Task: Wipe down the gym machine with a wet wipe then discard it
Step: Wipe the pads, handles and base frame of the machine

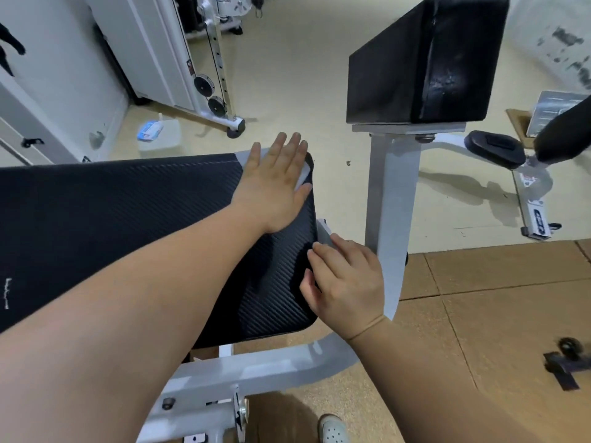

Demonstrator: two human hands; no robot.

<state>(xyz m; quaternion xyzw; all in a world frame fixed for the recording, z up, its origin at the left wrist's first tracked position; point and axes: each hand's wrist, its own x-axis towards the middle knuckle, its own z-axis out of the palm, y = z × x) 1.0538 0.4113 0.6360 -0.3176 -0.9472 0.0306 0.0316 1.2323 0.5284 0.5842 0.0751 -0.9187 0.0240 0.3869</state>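
Observation:
The gym machine's black textured seat pad (112, 219) fills the left and middle of the head view, on a white steel frame (256, 366). My left hand (275, 183) lies flat, fingers straight, at the pad's far right corner. It presses a white wet wipe (303, 179), whose edges show around the fingers. My right hand (347, 279) rests on the pad's near right edge with fingers bent, touching the pad and holding nothing.
A white post (390, 199) carrying a black padded block (425, 59) stands right of the seat. A wipes pack (149, 131) lies on a translucent container on the floor beyond. A cable machine (214, 75) is far left; my shoe (332, 430) is below on brown mats.

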